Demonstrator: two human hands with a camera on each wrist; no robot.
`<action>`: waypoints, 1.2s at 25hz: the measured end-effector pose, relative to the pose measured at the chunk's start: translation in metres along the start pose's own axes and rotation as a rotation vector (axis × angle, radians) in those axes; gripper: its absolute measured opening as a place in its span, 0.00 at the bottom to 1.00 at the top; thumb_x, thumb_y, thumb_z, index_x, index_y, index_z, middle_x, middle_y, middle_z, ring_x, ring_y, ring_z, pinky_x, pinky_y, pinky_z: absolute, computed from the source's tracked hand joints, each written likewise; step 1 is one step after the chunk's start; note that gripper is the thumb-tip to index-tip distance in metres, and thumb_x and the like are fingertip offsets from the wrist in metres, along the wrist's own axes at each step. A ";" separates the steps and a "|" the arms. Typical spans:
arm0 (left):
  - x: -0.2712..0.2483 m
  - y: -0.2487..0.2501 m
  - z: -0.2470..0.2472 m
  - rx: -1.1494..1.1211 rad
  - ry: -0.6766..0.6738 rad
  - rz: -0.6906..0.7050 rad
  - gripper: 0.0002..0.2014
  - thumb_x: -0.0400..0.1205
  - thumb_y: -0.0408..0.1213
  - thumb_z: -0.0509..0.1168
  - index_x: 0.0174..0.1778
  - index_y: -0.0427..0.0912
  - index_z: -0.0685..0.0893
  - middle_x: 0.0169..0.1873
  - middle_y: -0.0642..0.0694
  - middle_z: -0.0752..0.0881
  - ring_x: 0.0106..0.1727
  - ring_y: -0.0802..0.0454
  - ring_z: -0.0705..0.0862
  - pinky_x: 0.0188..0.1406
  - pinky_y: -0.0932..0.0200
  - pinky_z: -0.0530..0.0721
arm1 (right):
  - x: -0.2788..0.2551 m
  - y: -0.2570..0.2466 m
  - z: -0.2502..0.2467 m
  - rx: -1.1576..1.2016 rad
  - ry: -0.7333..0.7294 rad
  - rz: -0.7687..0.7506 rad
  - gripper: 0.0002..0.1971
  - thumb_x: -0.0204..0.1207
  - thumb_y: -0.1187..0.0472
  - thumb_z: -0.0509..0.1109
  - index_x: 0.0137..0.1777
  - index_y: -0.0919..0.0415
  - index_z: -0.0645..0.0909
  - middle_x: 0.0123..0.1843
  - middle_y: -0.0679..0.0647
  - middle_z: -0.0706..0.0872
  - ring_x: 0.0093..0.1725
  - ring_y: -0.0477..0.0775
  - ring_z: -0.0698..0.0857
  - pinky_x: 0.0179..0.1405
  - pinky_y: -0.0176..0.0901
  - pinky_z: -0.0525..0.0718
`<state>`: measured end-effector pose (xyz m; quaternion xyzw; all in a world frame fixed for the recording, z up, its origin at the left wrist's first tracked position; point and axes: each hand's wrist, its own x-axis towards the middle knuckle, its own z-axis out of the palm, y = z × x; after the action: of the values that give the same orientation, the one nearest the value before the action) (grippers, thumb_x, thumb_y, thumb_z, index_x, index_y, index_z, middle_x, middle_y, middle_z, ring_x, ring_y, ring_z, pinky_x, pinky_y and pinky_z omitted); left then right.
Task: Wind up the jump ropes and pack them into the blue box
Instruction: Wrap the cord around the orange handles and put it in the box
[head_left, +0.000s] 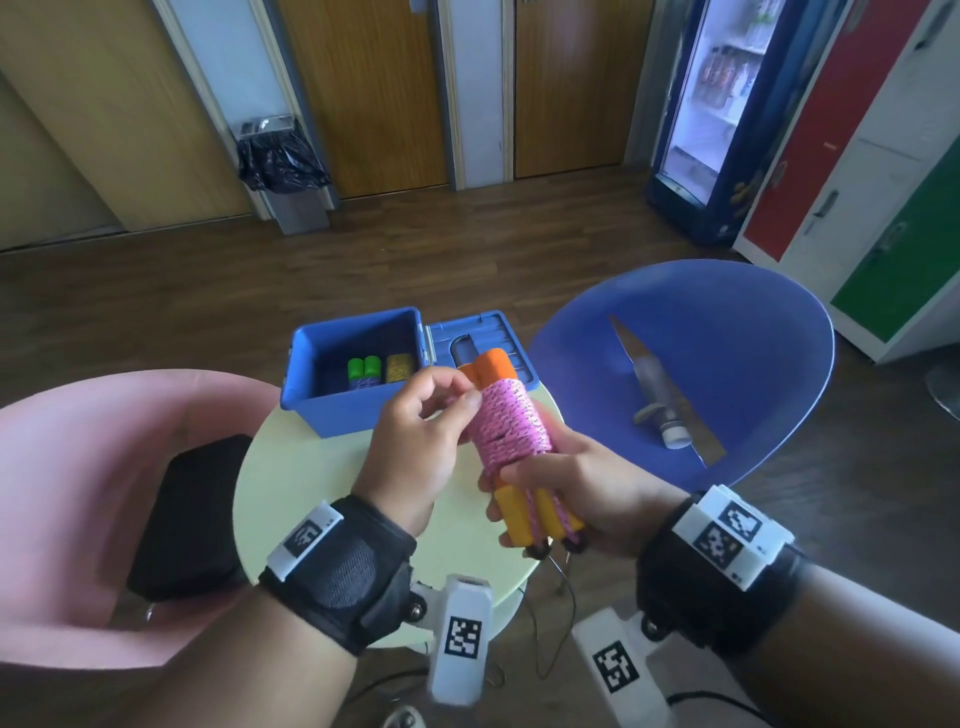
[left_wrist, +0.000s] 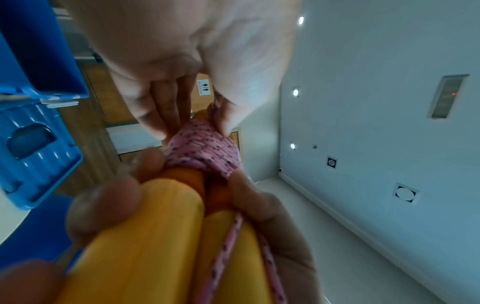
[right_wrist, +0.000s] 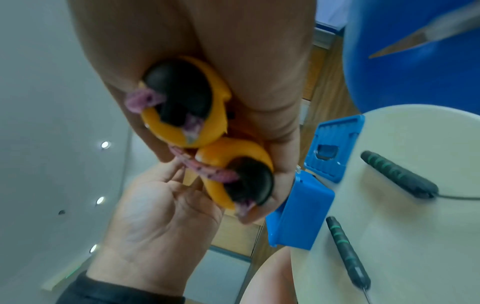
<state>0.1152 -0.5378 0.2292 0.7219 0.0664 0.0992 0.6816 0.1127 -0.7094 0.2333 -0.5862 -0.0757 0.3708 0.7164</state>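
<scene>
A pink speckled jump rope (head_left: 511, 426) is wound round its two orange handles (head_left: 535, 514), held up over the pale round table (head_left: 311, 493). My right hand (head_left: 540, 483) grips the lower ends of the handles (left_wrist: 155, 236). My left hand (head_left: 457, 402) pinches the rope (left_wrist: 202, 152) at the top of the coil between thumb and fingers. Behind the hands the blue box (head_left: 332, 410) stands open, its lid (head_left: 488, 332) lying flat to the right. Inside it lie a green-handled rope (head_left: 363, 369) and a yellow wound bundle (head_left: 399, 368).
Two dark green-striped handles (right_wrist: 397, 174) with a thin black cord lie on the table (right_wrist: 415, 226) near me. A blue chair (head_left: 727, 353) on the right carries a metal blade-like piece (head_left: 660, 389). On the left, a pink chair (head_left: 78, 493) holds a black object (head_left: 192, 514).
</scene>
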 end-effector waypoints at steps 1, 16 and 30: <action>-0.001 -0.002 0.000 -0.046 -0.005 -0.054 0.02 0.73 0.41 0.71 0.38 0.49 0.85 0.37 0.44 0.84 0.40 0.47 0.83 0.52 0.38 0.87 | 0.001 0.001 0.000 -0.056 0.037 0.004 0.28 0.70 0.66 0.69 0.71 0.49 0.72 0.51 0.68 0.83 0.44 0.67 0.87 0.47 0.72 0.84; -0.014 -0.007 0.008 0.265 0.045 0.178 0.08 0.76 0.35 0.59 0.44 0.46 0.83 0.52 0.66 0.78 0.50 0.59 0.82 0.53 0.53 0.85 | -0.009 -0.028 0.017 -0.490 0.262 0.012 0.25 0.78 0.68 0.68 0.71 0.46 0.70 0.43 0.62 0.83 0.34 0.59 0.84 0.30 0.49 0.84; 0.004 0.016 -0.011 0.294 0.046 0.018 0.10 0.74 0.36 0.79 0.47 0.47 0.85 0.36 0.53 0.88 0.38 0.55 0.88 0.44 0.61 0.87 | -0.010 -0.035 0.004 -0.383 0.123 0.061 0.20 0.79 0.68 0.67 0.67 0.51 0.71 0.50 0.70 0.83 0.38 0.63 0.86 0.38 0.59 0.86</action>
<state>0.1160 -0.5271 0.2458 0.8121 0.0892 0.1110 0.5659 0.1190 -0.7133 0.2689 -0.7353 -0.0833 0.3346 0.5835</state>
